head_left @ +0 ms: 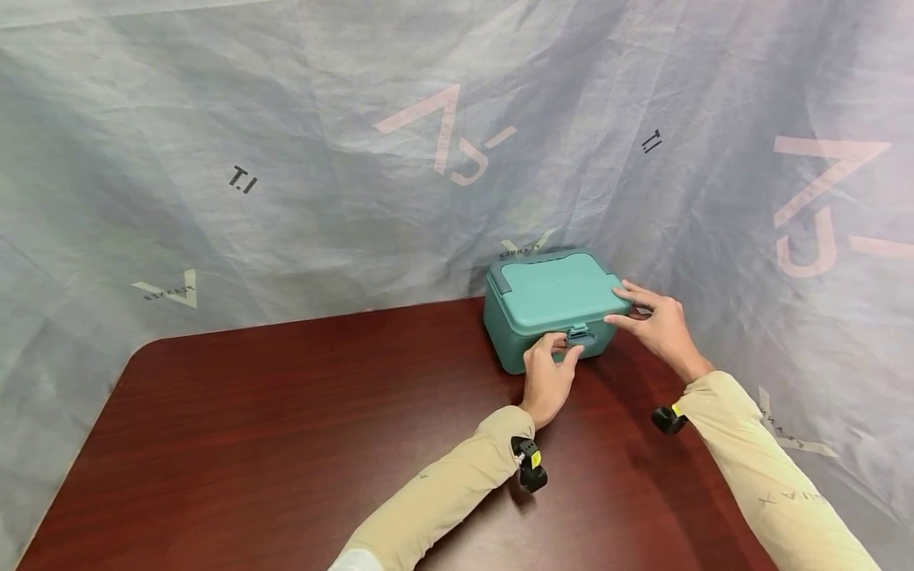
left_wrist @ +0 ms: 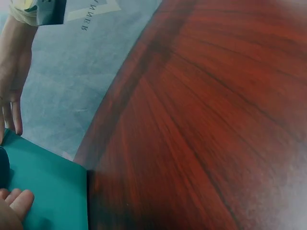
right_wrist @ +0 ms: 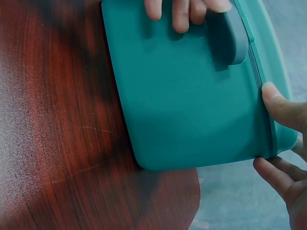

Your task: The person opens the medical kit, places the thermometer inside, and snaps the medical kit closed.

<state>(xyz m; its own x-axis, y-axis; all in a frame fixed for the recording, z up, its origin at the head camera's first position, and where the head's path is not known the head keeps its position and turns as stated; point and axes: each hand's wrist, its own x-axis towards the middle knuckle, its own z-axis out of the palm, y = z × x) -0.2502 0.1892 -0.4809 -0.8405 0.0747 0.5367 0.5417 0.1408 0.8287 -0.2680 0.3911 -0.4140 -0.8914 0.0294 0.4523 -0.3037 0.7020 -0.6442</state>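
Note:
A teal lidded box (head_left: 560, 289) with a grey carrying handle folded on top stands near the table's back right corner. Its lid lies down on the body. At the front, my left hand (head_left: 548, 381) pinches the grey latch (head_left: 581, 339), which tilts outward from the box wall; the right wrist view shows this latch (right_wrist: 230, 38) from close by. My right hand (head_left: 664, 329) grips the lid's front right corner, with the thumb (right_wrist: 273, 93) at the lid's front edge and the fingers around the side. Only part of the box front (left_wrist: 57, 187) appears in the left wrist view.
The dark red wooden table (head_left: 286, 428) stretches out to the left and in front of the box. Grey printed sheeting (head_left: 321, 159) hangs behind the table and along its right side, close to the box. Both forearms wear small black wrist cameras.

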